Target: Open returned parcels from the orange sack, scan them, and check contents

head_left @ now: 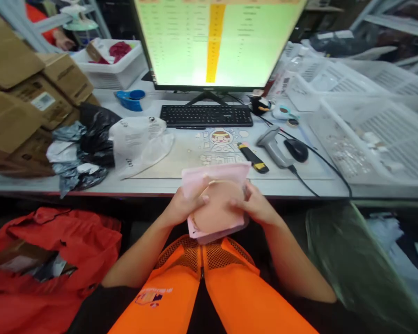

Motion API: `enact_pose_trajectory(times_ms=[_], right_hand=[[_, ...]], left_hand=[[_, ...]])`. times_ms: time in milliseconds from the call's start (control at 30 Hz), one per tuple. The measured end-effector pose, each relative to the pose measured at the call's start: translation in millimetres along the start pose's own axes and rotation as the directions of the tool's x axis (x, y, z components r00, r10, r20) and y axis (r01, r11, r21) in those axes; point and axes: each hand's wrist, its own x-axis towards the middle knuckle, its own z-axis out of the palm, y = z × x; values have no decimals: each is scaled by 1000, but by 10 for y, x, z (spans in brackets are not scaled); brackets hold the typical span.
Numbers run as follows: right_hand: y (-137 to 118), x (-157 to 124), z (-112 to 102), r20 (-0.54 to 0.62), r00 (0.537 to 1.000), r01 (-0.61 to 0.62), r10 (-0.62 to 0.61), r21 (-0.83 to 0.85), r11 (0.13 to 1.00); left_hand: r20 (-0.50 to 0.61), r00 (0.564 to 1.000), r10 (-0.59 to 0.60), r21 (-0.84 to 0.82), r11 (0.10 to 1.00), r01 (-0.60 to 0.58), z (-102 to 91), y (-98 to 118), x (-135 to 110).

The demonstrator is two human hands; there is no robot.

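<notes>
Between my two hands is a flat pink package (218, 211) with a rounded beige, skin-toned item showing on its face; what that item is I cannot make out. My left hand (187, 202) grips its left side, thumb on the front. On the right side my right hand (256, 202) clasps it in the same way, fingers partly hidden behind. The package is held tilted at the desk's front edge, above my lap. Closest beyond it on the mat lie a yellow and black box cutter (253, 158) and a grey barcode scanner (274, 146).
A keyboard (206, 116) and monitor (216, 46) stand ahead. A clear plastic bag (137, 141), crumpled dark bags and cardboard boxes (57, 76) fill the left. White baskets (379, 139) and a mouse (296, 150) are at right. A red sack (101, 236) sits below left.
</notes>
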Motion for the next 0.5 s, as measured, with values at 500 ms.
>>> enact_pose_trajectory(times_ms=[500], right_hand=[[813,-1364,220,-317,948,50,30,241,969]], left_hand=[[132,834,-537,129,843,522,858,-672,-131]])
